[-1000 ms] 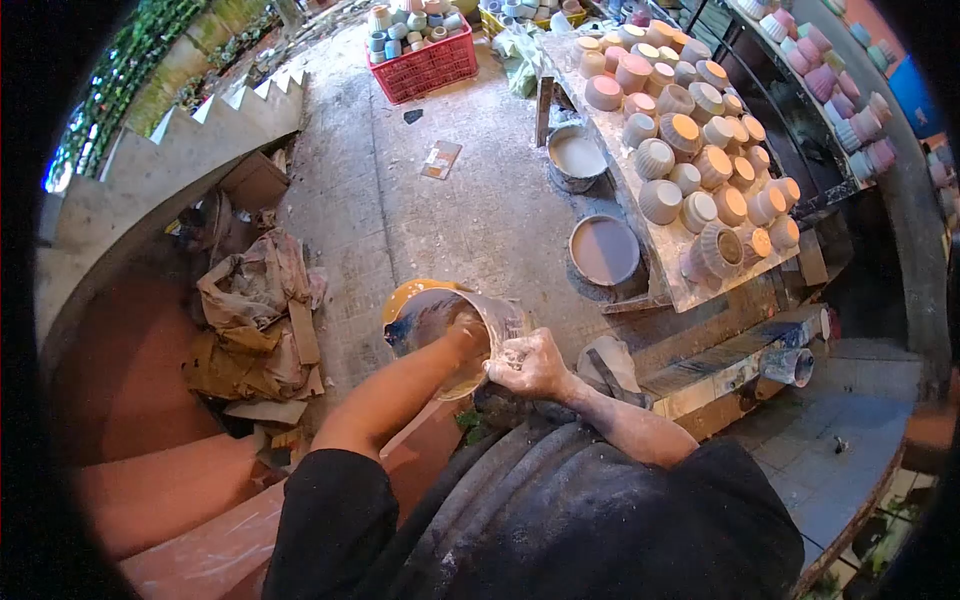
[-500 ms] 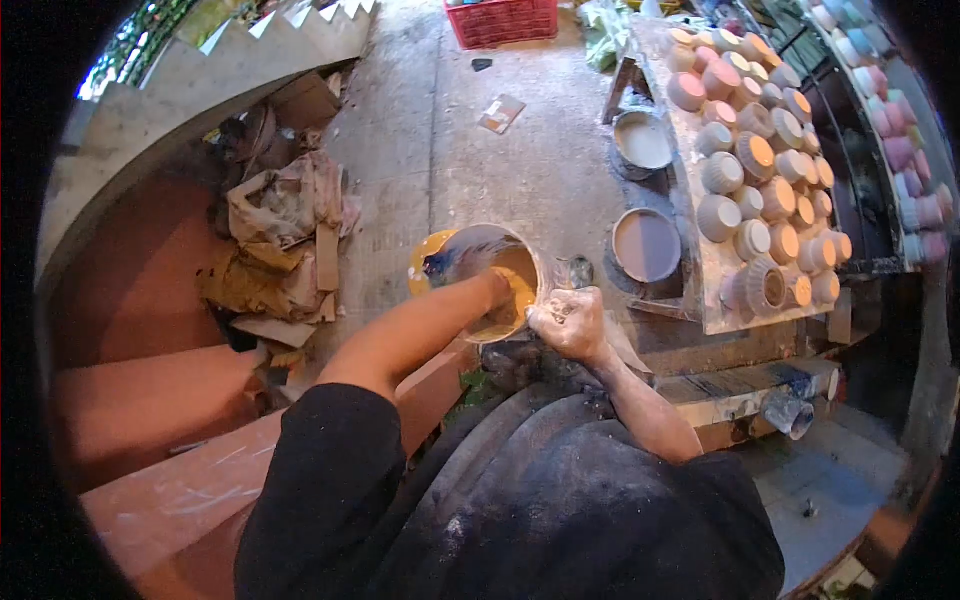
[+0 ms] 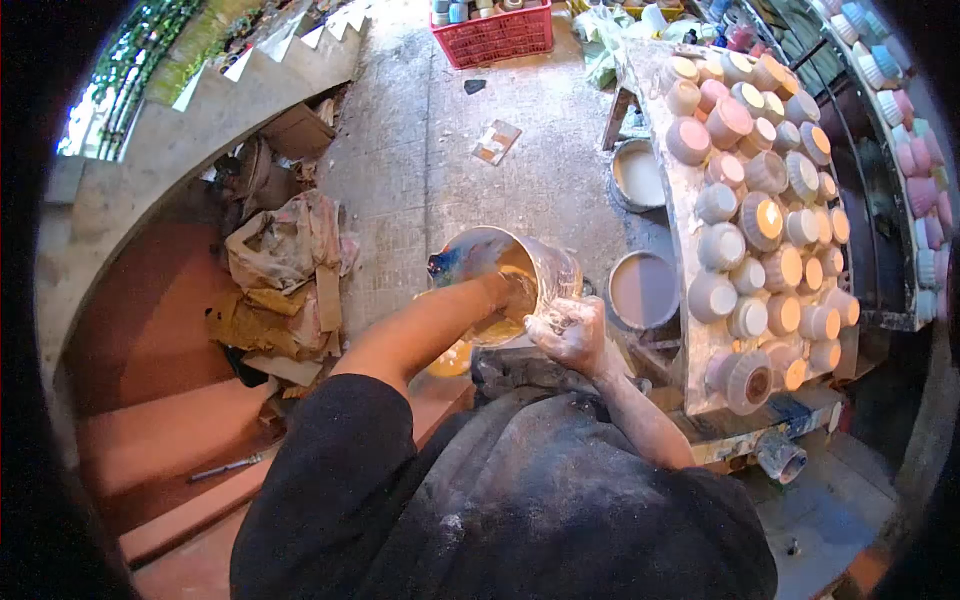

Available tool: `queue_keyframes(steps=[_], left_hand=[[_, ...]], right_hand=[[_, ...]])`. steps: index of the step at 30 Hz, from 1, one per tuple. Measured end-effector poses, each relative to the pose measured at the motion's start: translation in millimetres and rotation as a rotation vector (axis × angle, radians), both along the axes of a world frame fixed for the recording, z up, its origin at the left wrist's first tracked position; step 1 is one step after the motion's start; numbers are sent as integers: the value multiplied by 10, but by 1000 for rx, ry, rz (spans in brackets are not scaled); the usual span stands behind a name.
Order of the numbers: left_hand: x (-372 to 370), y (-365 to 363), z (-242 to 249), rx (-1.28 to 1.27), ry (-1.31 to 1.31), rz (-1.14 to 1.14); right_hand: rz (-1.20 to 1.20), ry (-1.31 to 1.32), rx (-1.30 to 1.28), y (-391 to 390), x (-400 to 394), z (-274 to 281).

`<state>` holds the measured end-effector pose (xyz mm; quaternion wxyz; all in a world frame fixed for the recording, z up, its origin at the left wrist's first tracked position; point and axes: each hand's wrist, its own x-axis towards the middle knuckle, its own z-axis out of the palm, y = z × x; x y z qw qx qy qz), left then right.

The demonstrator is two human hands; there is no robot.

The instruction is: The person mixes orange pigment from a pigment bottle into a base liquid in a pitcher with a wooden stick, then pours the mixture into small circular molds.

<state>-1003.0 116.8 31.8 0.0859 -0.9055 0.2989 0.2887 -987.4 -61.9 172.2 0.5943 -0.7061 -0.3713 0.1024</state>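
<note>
A pale bucket (image 3: 556, 268) with yellow-brown liquid in the bottom is tilted in front of my body. My left hand (image 3: 513, 294) reaches down inside it, and its fingers are hidden from sight. The inner wall bears dark blue and yellow stains. At the near right, my right hand (image 3: 568, 334), coated in whitish residue, is closed on the bucket's rim. A yellow round object (image 3: 446, 360) with white spots shows partly beneath the bucket, behind my left forearm.
To the right, a board (image 3: 672, 190) bears many pastel fluted cups (image 3: 765, 220). Two tubs of liquid, one whitish (image 3: 640, 174) and one greyish-purple (image 3: 644, 290), stand beside it. Crumpled sacks (image 3: 280, 250) lie left. A red crate (image 3: 495, 38) sits at the back.
The bucket has tipped further, showing more of its outer right wall and uncovering the yellow object below. My left hand stays inside and my right hand keeps hold. The view has shifted slightly.
</note>
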Motion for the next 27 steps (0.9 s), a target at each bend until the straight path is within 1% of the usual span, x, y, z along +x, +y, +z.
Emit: queue_keyframes(steps=[2,5,8,10,13,15,16,18,19,21,22,23,25,27], left_hand=[[323,22,-5,6,-10,-14],[685,31,10,16,-22,-46],[976,95,14,40,-47,-93],[1210,177,-6,39,-66,-130],[1682,339,-142,0,-112,-161],[2010,450,-397,-64,-166,-127],[2228,468,-900,-130,-106,-189],[2555,494,-1039,-222,53,-136],[2757,550,-1088,-267,129,-113],[2897,604,-1113,-529,13,144],[3115,646,-1148,-598,29,183],[3330,686,-1190,-667,46,219],[3891,650,-1393,-678,233,94],[4234,582,-1638,-683,444,-35]], right_hand=[[-18,58,-44,14,317,-2],[-78,218,-168,73,572,34],[-52,30,-139,211,860,18],[-102,-34,-81,338,1011,45],[-229,131,-101,511,1250,-93],[-303,215,-167,626,1462,-121],[-349,250,-178,708,1574,-185],[-439,357,-202,875,1743,-334],[-435,395,-173,965,1868,-411],[-417,472,-124,1093,2103,-562],[-392,449,-112,1163,2216,-659],[-419,474,-154,1249,2345,-686],[-460,519,-134,1361,2545,-1055],[-564,540,-183,1348,2705,-1675]])
